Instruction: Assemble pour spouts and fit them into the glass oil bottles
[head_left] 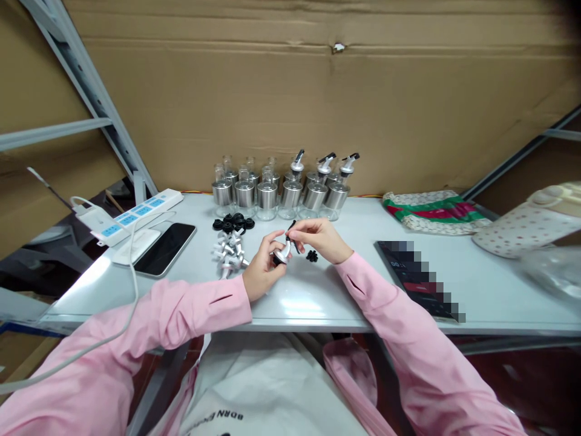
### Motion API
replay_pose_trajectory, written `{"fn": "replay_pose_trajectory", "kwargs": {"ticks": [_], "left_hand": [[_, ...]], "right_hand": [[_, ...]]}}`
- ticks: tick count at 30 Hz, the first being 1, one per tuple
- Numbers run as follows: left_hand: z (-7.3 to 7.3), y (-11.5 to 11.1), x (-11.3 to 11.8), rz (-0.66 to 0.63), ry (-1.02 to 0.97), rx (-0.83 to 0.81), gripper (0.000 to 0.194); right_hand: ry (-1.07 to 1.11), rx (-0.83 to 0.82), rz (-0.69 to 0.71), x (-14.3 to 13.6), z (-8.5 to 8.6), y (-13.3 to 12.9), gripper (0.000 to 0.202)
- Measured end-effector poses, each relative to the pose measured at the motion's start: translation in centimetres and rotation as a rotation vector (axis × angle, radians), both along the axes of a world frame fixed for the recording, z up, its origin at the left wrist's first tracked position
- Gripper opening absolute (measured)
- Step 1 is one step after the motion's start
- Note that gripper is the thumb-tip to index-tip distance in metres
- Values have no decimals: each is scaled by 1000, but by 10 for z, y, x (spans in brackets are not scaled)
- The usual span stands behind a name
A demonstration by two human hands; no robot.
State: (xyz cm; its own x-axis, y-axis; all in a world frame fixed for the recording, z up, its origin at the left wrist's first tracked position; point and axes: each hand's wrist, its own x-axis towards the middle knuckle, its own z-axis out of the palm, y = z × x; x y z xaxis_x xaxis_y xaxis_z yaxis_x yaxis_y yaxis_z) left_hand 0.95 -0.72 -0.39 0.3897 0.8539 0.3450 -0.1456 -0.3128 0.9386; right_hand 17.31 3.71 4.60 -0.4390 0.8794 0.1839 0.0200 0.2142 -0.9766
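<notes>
Over the middle of the table, my left hand [263, 264] is closed round a silver pourer spout [282, 252] with a black stopper base. My right hand [321, 238] pinches a small black flap cap [293, 230] against the spout's upper end; my fingertips partly hide where the two meet. Left of my hands lies a heap of silver spouts [229, 251], with black rubber stoppers [232, 223] behind it. A small cluster of tiny black parts [311, 256] sits just below my right hand. Behind stand several glass bottles [267, 197] with steel sleeves; three carry fitted pourers [326, 162].
On the left are a power strip [140, 213], a white cable [134, 266] crossing my sleeve, and a phone [166, 249]. A dark screen device [415, 278], a patterned cloth [436, 212] and a dotted container [521, 227] lie right. A cardboard wall [272, 91] rises behind.
</notes>
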Motion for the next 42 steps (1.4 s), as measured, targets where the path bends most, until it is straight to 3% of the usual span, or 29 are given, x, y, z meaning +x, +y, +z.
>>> {"fn": "replay_pose_trajectory", "kwargs": {"ticks": [5, 20, 42], "left_hand": [[2, -1, 0, 2, 8, -46, 66], [3, 0, -3, 77, 78, 26, 66], [5, 0, -2, 94, 137, 34, 61]], "right_hand": [[-22, -18, -5, 1, 1, -1, 26], [51, -98, 48, -1, -1, -3, 27], [42, -75, 10, -2, 2, -6, 19]]}}
